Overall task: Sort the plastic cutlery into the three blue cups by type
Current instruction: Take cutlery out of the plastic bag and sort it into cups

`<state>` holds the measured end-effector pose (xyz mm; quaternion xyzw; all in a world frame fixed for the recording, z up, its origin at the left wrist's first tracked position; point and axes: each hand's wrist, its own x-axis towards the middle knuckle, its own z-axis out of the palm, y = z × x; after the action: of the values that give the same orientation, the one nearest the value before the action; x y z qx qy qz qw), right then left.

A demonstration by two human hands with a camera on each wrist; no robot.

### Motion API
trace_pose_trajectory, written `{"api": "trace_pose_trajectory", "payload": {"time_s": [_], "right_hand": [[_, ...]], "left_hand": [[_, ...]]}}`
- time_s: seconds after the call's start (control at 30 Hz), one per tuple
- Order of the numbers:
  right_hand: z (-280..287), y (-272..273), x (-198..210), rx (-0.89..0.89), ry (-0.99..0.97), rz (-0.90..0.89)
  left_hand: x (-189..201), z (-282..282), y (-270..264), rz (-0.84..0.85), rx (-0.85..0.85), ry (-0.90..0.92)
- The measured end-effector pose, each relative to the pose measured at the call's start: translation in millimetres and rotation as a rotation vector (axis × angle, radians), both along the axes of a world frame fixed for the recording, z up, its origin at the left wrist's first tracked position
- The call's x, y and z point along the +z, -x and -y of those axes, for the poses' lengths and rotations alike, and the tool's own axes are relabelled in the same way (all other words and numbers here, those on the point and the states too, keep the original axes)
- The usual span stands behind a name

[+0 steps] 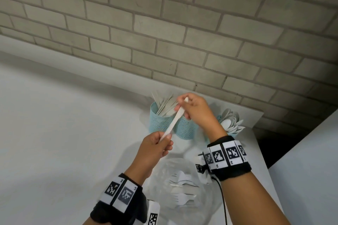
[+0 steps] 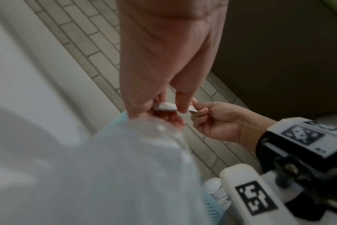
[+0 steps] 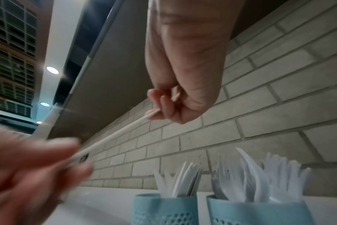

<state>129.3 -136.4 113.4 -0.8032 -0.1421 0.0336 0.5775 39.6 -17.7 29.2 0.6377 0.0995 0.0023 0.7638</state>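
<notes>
Left hand: your left hand (image 1: 155,147) pinches the lower end of one long, thin white plastic cutlery piece (image 1: 174,120), fingers curled round it.
Right hand: your right hand (image 1: 194,109) pinches the upper end of the same piece between thumb and curled fingers, above the cups.
Piece type: it looks like a knife; the blur does not let you confirm this.
Position: the piece hangs slanted in the air between both hands, in front of the left pale-blue perforated cup (image 1: 158,120), which holds flat blades.
Other cups: a middle blue mesh cup (image 1: 186,129) sits touching the first; the right wrist view shows forks in it. A third blue cup (image 1: 220,117), mostly hidden behind your right wrist, holds white spoons (image 1: 230,122).
Handling: judge the piece very light, thin and smooth. It will flex and can snap if bent between two hands. It may slip from a loose pinch.
Grip point: hold the handle end with one hand and lower the other end into the cup.
Stock: a clear plastic bag (image 1: 165,171) near you holds more white forks (image 1: 181,197).
Surface: a white matte counter (image 1: 64,133), smooth and level.
Room: a grey brick wall (image 1: 164,23) stands just behind the cups; a white panel (image 1: 311,170) rises at the right.
</notes>
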Motion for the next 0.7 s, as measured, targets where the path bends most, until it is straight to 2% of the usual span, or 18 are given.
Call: {"api": "trace_pose_trajectory", "payload": {"time_s": [0.1,0.2,0.27,0.37,0.5,0.57,0.63,0.7], "right_hand": [[2.4,-17.5,4.2,-0.341,-0.162,0.185],[-3.8,-26.3,-2.3,-0.490,-0.193,0.355],[-13.2,-25.8,-15.4,-0.478,-0.114,0.368],[-25.8,-25.6,-39.5,-0.363,0.085,0.347],[-35.5,-23.8,-61.8,-0.263,0.597,0.374],[-37.1,-18.0,-58.3,-0.224,0.760,0.398],[-36.2,-11.2,-48.4,-0.187,0.837,0.433],[-32.7,-4.3,-38.3,-0.225,0.737,0.436]], "left_hand": [[-7.0,-7.8,0.6,-0.095,-0.031,-0.268],[-9.8,-11.4,5.1,-0.186,-0.266,-0.478],[-12.5,-11.1,7.9,-0.171,-0.409,-0.643],[-15.7,-11.7,8.3,-0.121,-0.470,-0.734],[-15.7,-11.0,8.0,-0.106,-0.511,-0.810],[-14.9,-10.3,8.3,-0.144,-0.515,-0.818],[-14.8,-9.9,8.5,-0.184,-0.500,-0.796],[-15.3,-9.1,9.1,-0.187,-0.489,-0.797]]}}
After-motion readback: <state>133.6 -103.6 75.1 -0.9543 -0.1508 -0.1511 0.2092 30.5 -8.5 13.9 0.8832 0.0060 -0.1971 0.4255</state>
